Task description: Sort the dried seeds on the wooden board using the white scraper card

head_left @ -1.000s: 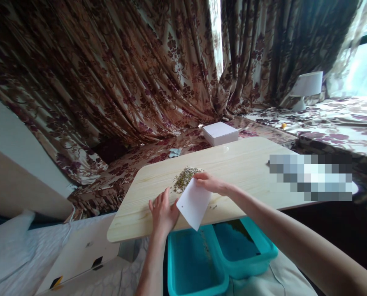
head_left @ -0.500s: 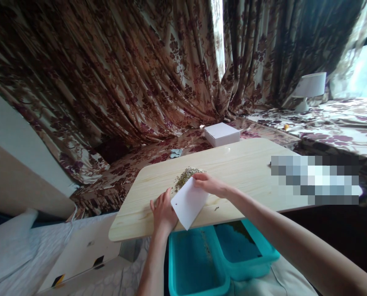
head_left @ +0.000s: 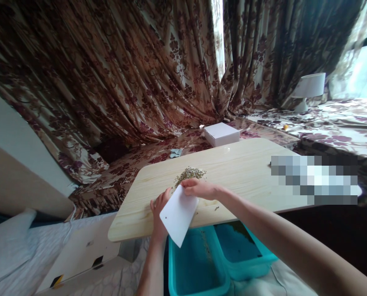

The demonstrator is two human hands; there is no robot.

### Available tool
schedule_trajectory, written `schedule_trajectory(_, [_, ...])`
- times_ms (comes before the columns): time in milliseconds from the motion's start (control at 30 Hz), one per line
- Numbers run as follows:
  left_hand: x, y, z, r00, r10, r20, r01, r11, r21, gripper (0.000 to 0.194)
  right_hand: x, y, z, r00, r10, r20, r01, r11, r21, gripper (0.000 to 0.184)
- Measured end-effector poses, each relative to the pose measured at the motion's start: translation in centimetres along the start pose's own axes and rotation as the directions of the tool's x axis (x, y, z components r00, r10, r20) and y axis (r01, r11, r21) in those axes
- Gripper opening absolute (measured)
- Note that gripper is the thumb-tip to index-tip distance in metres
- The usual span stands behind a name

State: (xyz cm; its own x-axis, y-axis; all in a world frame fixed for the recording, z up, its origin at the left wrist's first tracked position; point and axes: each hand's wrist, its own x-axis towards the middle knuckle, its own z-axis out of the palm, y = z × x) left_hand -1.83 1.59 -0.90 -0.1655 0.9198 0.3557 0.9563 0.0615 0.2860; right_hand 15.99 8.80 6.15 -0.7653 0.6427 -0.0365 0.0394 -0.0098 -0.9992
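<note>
Spill risk: a jerk of the white card (head_left: 177,218) could scatter the grainy pile (head_left: 192,172), centre frame.
Right hand (head_left: 198,188): fingers pinch the card's upper corner; card slants toward lower centre, pile just above the fingers.
Left hand (head_left: 160,205): partly behind card; grip cannot be told.

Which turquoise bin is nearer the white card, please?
The left bin: the white card overlaps its rim in view, while the right bin lies farther off.

Left hand (head_left: 157,209): palm down, fingers (head_left: 165,194) forward (partly hidden) | right hand (head_left: 198,189): gripping, forearm (head_left: 260,220) slanting inward
</note>
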Motion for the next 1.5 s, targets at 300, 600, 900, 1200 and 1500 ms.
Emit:
schedule_trajectory(300, [0.3, 0.9, -1.4, 0.991, -0.091, 0.094, 0.108, 0.976, -0.187, 0.052, 0.5, 0.9, -0.2, 0.987, 0.013, 0.158, 0.023, 0.974, -0.224, 0.015])
schedule_trajectory(600, [0.3, 1.5, -0.8, 0.995, -0.102, -0.005, 0.100, 0.979, -0.179, 0.045, -3.5, 0.4, -3.6, 0.996, 0.075, 0.050, -0.061, 0.968, -0.244, 0.011])
schedule_trajectory(900, [0.2, 1.2, -0.3, 0.996, -0.049, -0.068, 0.040, 0.991, -0.125, 0.039, -9.0, 0.9, -5.3, 0.970, 0.038, -0.240, -0.057, 0.995, -0.076, 0.017])
schedule_trajectory(1200, [0.1, 1.1, -0.4, 0.995, -0.017, -0.094, 0.008, 0.996, -0.093, 0.036, -12.5, 1.5, -7.6, 0.786, -0.047, -0.617, 0.015, 0.998, -0.057, 0.026])
schedule_trajectory(1500, [0.0, 1.4, -0.6, 0.996, -0.011, -0.091, 0.004, 0.996, -0.086, 0.035, -15.9, 1.5, -7.4, 0.724, -0.045, -0.689, -0.018, 0.996, -0.084, 0.031])
